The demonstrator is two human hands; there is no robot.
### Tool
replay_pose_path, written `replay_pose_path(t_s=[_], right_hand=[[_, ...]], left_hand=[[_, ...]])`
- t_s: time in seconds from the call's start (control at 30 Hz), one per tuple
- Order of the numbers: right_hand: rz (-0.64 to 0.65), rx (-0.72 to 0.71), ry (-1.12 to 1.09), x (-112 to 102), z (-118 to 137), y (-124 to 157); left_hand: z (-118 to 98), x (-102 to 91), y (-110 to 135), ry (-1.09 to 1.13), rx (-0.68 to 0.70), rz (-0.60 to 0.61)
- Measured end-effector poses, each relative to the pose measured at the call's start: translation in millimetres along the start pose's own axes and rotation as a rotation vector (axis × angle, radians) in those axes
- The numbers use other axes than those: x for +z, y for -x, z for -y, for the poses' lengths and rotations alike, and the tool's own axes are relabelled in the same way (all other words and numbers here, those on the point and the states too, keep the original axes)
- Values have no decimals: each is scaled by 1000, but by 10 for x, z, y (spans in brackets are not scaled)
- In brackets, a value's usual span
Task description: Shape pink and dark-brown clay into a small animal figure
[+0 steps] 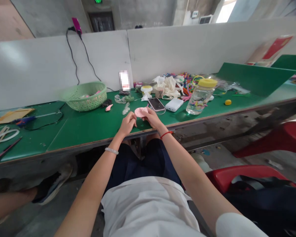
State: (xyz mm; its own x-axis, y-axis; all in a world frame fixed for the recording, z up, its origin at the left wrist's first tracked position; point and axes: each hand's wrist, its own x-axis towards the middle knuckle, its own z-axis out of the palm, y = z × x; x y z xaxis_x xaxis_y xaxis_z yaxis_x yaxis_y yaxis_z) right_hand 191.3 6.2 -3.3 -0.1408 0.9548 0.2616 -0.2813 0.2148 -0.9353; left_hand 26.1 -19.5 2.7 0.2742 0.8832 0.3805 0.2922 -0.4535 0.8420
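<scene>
A flat, rounded pink piece (139,112) is held in my right hand (152,119), the thumb lying on top of it over the table's front edge. Its exact kind is too small to make out. Just left of it is my left hand (128,124), closed with its fingers curled together; whatever they may pinch is hidden. Beyond my hands lie a crumpled clear plastic bit (126,108) and a small pink curved piece (109,107). A smartphone (156,104) rests flat behind my right hand, with a white power bank (174,105) to its right.
A green basket (85,98) with pink pieces stands left. Further left lies a blue glue gun (24,121). To the right are a yellow-lidded water bottle (199,97), a yellow cap (228,102) and a green board (256,79). A red stool (246,172) is beside me; someone's leg (12,200) shows left.
</scene>
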Motion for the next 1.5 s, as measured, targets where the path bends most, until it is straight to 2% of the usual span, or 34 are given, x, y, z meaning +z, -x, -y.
replay_pose_path(t_s=[0.5,0.93,1.17,1.33,1.5], right_hand=[[25,-4,68,15,25,22],[13,-28,88,41,29,28],[-61,-52,62,-5,-29,-17],[-18,-36,55,-7,-44,-34],[22,-26,52,18,-2,-3]], left_hand=[[36,3,-29,-61,6,-3],[96,6,-74,-133,-30,-63],[147,6,-66,-23,-45,-61],[147,18,-66,59,-43,-41],[145,28,-49,120,-27,-80]])
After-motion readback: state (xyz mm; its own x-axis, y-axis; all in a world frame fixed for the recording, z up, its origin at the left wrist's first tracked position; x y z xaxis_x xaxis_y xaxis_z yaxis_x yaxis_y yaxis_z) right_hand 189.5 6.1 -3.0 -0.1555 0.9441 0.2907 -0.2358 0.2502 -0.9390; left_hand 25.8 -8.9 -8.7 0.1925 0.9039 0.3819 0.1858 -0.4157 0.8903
